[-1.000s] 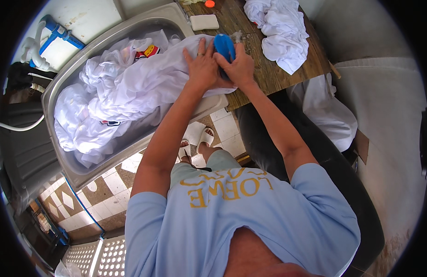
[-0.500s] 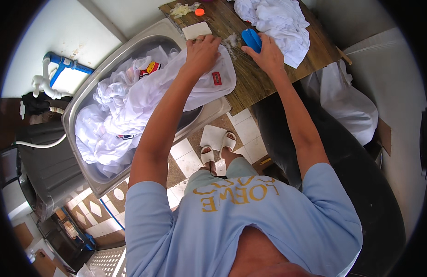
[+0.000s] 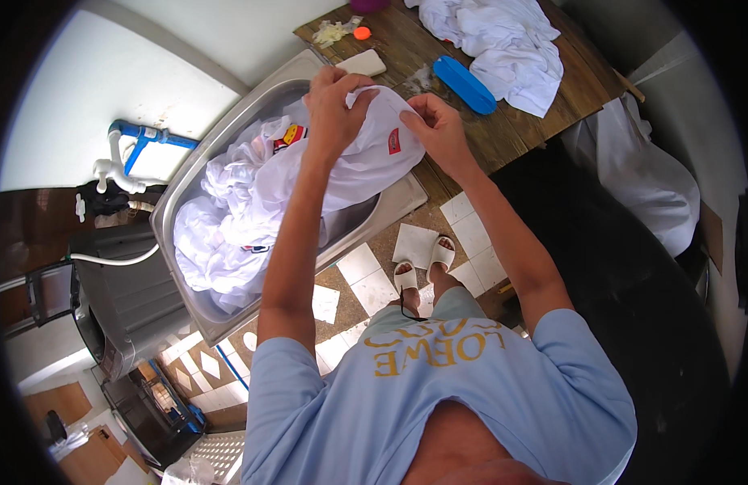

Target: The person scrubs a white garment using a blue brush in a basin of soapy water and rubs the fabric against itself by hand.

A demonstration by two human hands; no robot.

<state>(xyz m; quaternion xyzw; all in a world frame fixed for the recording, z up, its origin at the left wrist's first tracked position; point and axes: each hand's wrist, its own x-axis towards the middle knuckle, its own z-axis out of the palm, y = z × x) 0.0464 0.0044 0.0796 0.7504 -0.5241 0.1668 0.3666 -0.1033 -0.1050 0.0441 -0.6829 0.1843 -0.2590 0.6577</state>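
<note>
A white garment with a small red label [image 3: 362,149] stretches from the sink onto the edge of the wooden table. Its far edge is pinched between the thumb and fingers of my left hand [image 3: 333,113]. My right hand [image 3: 441,136] grips the same cloth at its right side, near the label. Just beyond my right hand lies a blue scrub brush [image 3: 464,85], its bristles hidden. A pale bar of soap [image 3: 363,64] rests on the table past my left hand. More wet-looking white clothes [image 3: 220,250] are heaped in the metal sink [image 3: 198,303].
Another pile of white clothes [image 3: 503,48] covers the far right of the wooden table [image 3: 544,129]. An orange cap [image 3: 362,33] sits at the back. Blue and white pipes [image 3: 152,137] run along the left wall. Below right is a large black surface [image 3: 608,267].
My right hand has let go of the blue brush, which now lies on the table, and has moved left to the garment. My left hand has lifted the garment's far edge.
</note>
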